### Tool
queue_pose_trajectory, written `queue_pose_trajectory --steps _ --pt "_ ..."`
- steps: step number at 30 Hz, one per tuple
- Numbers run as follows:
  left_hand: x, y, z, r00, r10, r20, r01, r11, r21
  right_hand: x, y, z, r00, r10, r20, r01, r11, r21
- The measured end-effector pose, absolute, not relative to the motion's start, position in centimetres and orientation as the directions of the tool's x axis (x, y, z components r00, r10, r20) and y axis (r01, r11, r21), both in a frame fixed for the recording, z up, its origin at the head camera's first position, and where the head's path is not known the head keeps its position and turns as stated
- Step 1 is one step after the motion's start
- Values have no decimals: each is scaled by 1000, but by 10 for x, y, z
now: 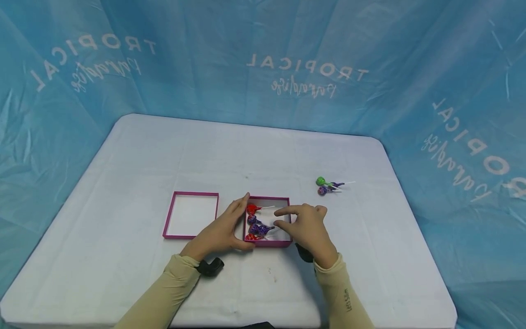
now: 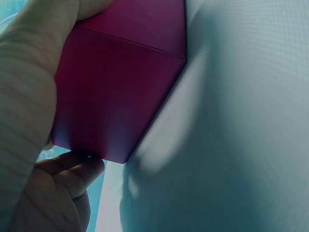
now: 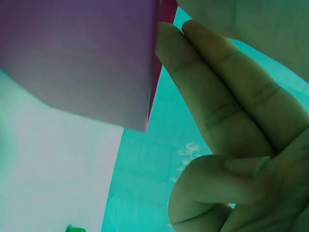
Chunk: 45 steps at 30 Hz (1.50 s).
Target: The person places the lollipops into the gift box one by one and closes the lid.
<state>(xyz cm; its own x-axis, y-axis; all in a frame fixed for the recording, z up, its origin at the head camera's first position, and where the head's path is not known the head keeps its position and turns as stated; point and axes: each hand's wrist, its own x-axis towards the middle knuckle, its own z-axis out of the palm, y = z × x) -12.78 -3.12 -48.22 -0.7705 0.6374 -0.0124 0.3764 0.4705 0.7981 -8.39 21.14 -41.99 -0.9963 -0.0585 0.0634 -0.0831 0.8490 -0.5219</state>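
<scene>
A magenta box with a white inside stands on the table, lollipops along its left side. A red lollipop lies at the back, dark purple lollipops in the middle, and another red one at the front. My left hand holds the box by its left side, thumb at the near corner and fingers at the far one. In the left wrist view the fingers bend against the box wall. Over the box's right part, my right hand has its thumb and index finger apart, with nothing seen between them.
Left of the box lies a matching magenta-rimmed lid or tray. To the back right are a green lollipop and purple-wrapped ones, sticks pointing right. A white cloth covers the table; blue printed sheeting hangs behind and beside it.
</scene>
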Motion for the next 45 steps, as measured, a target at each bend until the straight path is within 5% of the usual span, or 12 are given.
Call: queue_pose_trajectory --steps 45 --pt "-129 -32 -484 -769 639 -18 388 489 781 -142 321 -420 -954 271 126 166 830 -533"
